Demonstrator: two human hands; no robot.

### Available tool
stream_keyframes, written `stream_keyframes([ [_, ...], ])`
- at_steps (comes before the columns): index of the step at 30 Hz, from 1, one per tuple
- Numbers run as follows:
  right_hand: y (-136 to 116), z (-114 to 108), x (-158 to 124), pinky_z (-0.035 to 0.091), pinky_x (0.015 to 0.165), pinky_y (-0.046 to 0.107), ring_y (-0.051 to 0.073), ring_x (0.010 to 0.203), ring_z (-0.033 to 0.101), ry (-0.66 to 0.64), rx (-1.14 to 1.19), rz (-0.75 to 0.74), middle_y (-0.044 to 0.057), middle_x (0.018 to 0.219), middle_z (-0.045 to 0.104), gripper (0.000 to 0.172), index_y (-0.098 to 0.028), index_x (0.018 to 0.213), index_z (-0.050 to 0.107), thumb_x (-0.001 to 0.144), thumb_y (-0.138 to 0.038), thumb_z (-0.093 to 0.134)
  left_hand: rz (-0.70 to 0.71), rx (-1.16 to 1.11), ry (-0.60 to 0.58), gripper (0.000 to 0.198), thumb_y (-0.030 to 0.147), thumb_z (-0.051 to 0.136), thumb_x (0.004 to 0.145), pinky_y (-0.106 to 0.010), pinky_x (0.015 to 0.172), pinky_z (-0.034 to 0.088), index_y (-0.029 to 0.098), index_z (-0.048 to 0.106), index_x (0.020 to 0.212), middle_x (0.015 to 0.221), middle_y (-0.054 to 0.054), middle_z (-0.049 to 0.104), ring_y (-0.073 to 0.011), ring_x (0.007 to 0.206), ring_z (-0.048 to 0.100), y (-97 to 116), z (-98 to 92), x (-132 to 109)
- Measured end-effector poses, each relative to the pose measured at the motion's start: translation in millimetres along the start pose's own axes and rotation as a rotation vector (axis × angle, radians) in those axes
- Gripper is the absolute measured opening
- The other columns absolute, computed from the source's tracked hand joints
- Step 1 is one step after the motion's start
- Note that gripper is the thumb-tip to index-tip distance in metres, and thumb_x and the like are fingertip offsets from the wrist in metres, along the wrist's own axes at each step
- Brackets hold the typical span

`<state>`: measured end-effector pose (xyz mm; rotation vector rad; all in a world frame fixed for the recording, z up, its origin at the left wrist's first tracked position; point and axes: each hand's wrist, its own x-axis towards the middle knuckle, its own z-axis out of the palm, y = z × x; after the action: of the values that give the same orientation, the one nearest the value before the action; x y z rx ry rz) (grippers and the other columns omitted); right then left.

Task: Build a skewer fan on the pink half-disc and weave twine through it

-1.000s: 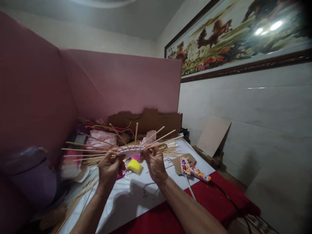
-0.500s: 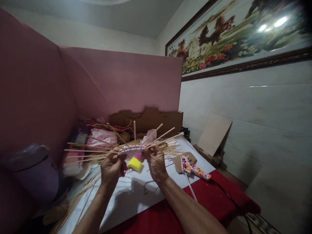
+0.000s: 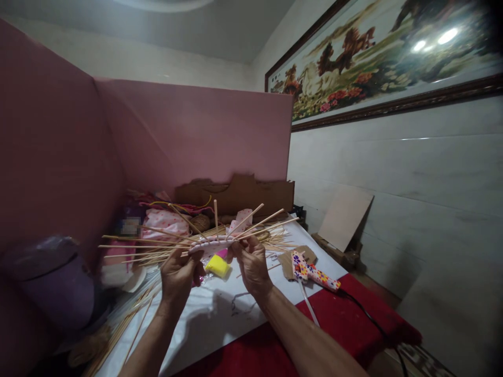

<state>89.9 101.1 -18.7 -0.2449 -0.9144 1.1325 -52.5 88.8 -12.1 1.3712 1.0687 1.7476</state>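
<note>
Between my hands, above the table, is a flat disc covered in pale pink fabric [image 3: 212,247], seen nearly edge-on. Several thin wooden sticks [image 3: 216,217] fan out from its rim to the far side and the left. My left hand [image 3: 178,275] pinches the disc's left edge between thumb and fingers. On the opposite edge, my right hand [image 3: 251,264] grips it the same way, close to the bases of the right-hand sticks. Below the disc, a yellow packet [image 3: 218,266] lies on the white sheet [image 3: 212,322].
A flower-patterned glue gun [image 3: 314,271] rests partly on cardboard at the right, its black cord trailing over the red cloth [image 3: 361,306]. Loose sticks [image 3: 275,238] and pink dotted fabric [image 3: 165,224] lie at the back. A purple bin [image 3: 58,288] stands at the left.
The disc has tilted slightly, and its sticks have shifted a little outward and down. Both hands keep their hold on its edges.
</note>
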Motion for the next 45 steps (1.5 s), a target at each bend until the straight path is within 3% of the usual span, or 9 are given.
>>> stream_keyframes([
  [45, 1.0, -2.0, 0.3, 0.043, 0.048, 0.022, 0.011, 0.05, 0.055, -0.026, -0.037, -0.006, -0.006, 0.055, 0.056, 0.021, -0.02, 0.075, 0.057, 0.072, -0.031, 0.074, -0.007, 0.011, 0.006, 0.022, 0.031, 0.067, 0.07, -0.016, 0.024, 0.027, 0.018, 0.054, 0.083, 0.036, 0.007, 0.053, -0.0091, 0.023, 0.04, 4.2, 1.8, -1.4],
])
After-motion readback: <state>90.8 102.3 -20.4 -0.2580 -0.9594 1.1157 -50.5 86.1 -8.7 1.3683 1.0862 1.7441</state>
